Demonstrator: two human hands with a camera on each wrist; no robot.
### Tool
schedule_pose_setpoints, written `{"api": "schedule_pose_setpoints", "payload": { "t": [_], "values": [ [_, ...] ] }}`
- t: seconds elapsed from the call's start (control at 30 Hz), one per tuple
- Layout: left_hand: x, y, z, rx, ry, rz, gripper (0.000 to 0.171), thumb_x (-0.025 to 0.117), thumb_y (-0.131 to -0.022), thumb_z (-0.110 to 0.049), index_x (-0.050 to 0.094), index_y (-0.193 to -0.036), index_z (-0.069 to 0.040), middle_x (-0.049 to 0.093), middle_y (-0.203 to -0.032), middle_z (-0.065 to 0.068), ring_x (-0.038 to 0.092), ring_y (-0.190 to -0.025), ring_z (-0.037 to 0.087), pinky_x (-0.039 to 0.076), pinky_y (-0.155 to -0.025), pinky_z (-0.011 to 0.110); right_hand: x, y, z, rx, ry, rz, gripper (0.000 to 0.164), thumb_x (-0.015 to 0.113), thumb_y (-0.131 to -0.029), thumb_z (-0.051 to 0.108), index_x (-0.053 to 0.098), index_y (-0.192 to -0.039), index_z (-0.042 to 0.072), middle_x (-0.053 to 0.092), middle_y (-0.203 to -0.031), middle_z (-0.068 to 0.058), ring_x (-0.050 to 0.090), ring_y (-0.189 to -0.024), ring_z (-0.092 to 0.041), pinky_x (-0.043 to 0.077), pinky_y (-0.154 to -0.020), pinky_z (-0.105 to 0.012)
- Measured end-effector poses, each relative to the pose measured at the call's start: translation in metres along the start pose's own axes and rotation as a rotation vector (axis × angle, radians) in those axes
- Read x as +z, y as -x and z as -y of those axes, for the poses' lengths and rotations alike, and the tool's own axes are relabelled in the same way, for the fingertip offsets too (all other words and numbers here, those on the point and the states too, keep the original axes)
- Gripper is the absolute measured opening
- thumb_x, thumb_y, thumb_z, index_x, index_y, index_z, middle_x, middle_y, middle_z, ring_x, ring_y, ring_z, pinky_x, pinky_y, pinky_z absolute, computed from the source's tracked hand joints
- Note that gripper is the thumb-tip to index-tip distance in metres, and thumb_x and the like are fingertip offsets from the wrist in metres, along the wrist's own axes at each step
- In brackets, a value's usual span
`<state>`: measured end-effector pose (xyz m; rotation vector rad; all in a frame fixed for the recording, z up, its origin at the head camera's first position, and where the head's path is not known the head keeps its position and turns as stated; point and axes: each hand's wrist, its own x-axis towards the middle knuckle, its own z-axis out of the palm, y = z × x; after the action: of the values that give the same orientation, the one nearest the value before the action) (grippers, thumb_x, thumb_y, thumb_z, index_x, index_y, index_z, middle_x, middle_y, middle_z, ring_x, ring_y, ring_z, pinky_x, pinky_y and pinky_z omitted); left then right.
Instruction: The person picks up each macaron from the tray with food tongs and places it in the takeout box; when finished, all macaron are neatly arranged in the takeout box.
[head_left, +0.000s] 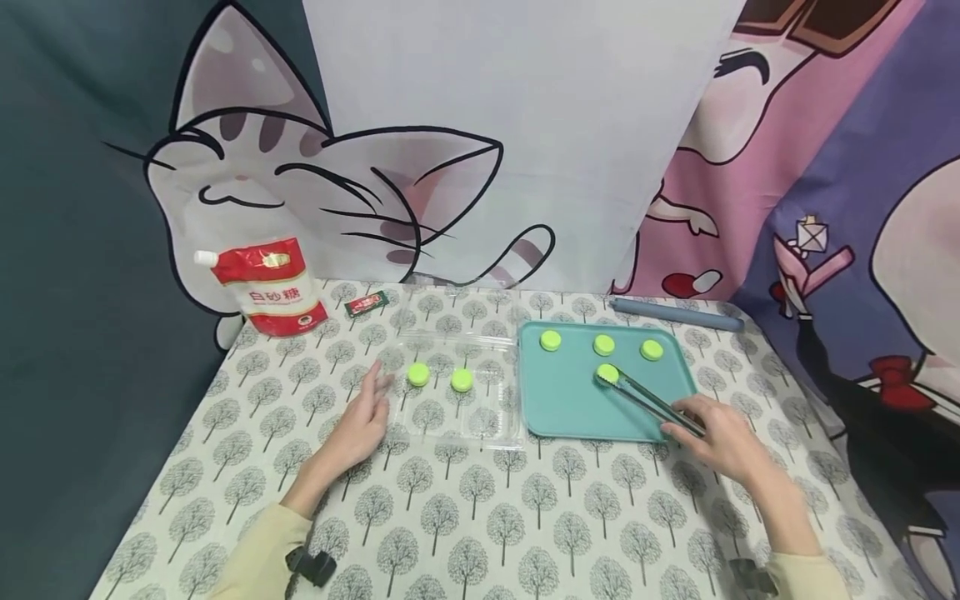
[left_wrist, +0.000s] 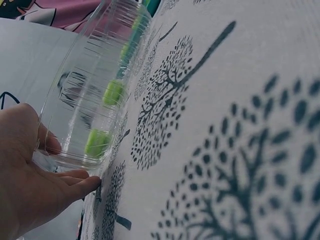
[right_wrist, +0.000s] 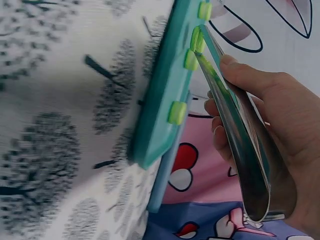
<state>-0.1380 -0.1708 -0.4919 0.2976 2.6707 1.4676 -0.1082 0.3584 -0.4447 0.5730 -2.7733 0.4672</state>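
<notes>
My right hand (head_left: 720, 433) grips metal tongs (head_left: 651, 400) at the tray's right front edge. Between the tong tips is a bright green macaron (head_left: 607, 374), over the teal tray (head_left: 562, 408). Behind it, three more green macarons (head_left: 551, 340) stand in a row along the tray's far side. To the left, a clear plastic box (head_left: 480, 421) with its lid folded back contains two green macarons (head_left: 462, 380). At the box's left side, my left hand (head_left: 363, 421) holds the wall; the left wrist view shows the thumb (left_wrist: 50, 141) and fingers on either side of it.
A red and white sugar pouch (head_left: 276, 287) with a white cap stands at the back left. Beside it lies a small red and green packet (head_left: 366, 304). A grey-blue rod (head_left: 677, 314) lies behind the tray. Tree-patterned cloth (head_left: 472, 517) covers the table, and printed curtains hang behind.
</notes>
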Motion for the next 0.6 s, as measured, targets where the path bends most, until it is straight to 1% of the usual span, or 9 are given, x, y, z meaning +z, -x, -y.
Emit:
{"api": "schedule_pose_setpoints", "payload": {
  "t": [0.1, 0.2, 0.33, 0.6],
  "values": [
    [-0.002, 0.001, -0.001, -0.007, -0.017, 0.007, 0.065, 0.036, -0.107, -0.006, 0.001, -0.161, 0.001, 0.034, -0.159, 0.030, 0.037, -0.145, 0.047, 0.025, -0.123, 0.060, -0.002, -0.006, 0.002, -0.029, 0.000, -0.024, 0.032, 0.087, -0.075, 0.012, 0.073, -0.101, 0.000, 0.073, -0.090, -0.007, 0.066, -0.074, -0.021, 0.058, -0.062, -0.037],
    [0.000, 0.001, -0.002, -0.011, -0.017, 0.011, 0.065, 0.035, -0.107, -0.006, 0.000, -0.161, 0.001, 0.034, -0.159, 0.030, 0.036, -0.146, 0.047, 0.023, -0.124, 0.060, -0.008, -0.012, 0.007, -0.058, 0.007, -0.037, 0.033, 0.087, -0.074, 0.012, 0.073, -0.102, 0.001, 0.073, -0.092, -0.008, 0.068, -0.075, -0.023, 0.060, -0.064, -0.040],
    [-0.001, 0.001, -0.001, -0.008, -0.014, 0.008, 0.065, 0.034, -0.107, -0.005, -0.001, -0.161, 0.001, 0.035, -0.158, 0.031, 0.035, -0.145, 0.048, 0.022, -0.124, 0.061, -0.016, -0.023, 0.018, -0.083, 0.004, -0.031, 0.033, 0.086, -0.076, 0.015, 0.073, -0.104, 0.002, 0.073, -0.092, -0.006, 0.067, -0.076, -0.022, 0.060, -0.065, -0.040],
    [0.000, 0.000, -0.002, -0.013, -0.017, 0.010, 0.064, 0.033, -0.107, -0.006, -0.002, -0.161, 0.001, 0.034, -0.159, 0.030, 0.033, -0.147, 0.048, 0.020, -0.125, 0.061, -0.026, -0.046, 0.042, -0.127, -0.029, 0.005, 0.033, 0.083, -0.081, 0.016, 0.072, -0.108, 0.001, 0.074, -0.100, -0.011, 0.071, -0.084, -0.026, 0.062, -0.073, -0.047]
  ]
}}
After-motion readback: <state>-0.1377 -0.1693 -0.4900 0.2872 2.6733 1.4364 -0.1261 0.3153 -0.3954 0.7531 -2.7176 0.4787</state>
